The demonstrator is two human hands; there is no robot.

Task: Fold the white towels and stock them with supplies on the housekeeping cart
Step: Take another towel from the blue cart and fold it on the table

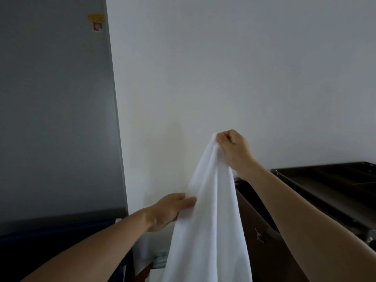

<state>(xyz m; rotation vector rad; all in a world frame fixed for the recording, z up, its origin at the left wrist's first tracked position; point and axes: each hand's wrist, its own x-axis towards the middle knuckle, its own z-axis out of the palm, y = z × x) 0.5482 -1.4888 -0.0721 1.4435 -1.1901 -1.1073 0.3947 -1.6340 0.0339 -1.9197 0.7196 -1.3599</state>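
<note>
**Desk:** Starting left of the white towel [207, 210]?

**Photographer:** Showing a grey panel [57, 119] there, carrying one small sticker [97, 26] high up.

**Desk:** Moving on to the left hand [173, 210]?

**Photographer:** Pinching the towel's left edge partway down, pressing the thumb on the near face and tucking the fingers behind the cloth.

**Desk:** And locating the towel itself?

**Photographer:** Hanging in mid-air in loose vertical folds, running out past the bottom of the frame. Not yet folded, not yet on any shelf.

**Desk:** Handling how?

**Photographer:** Judging it soft, limp and light, sagging wherever unsupported and unlikely to be slipping from bare fingers. Probably best taking hold at two corners along one hem, then spreading it flat before folding.

**Desk:** Reaching the right hand [234, 147]?

**Photographer:** Clutching the towel's bunched top, curling the fingers tight around the cloth, higher than the left hand.

**Desk:** Right of the towel?

**Photographer:** Showing the dark housekeeping cart [325, 180], just beside the hanging cloth, with only its upper rim and side in view.

**Desk:** Counting up?

**Photographer:** Counting one towel, two hands, one cart. Not making out any supplies.
</note>
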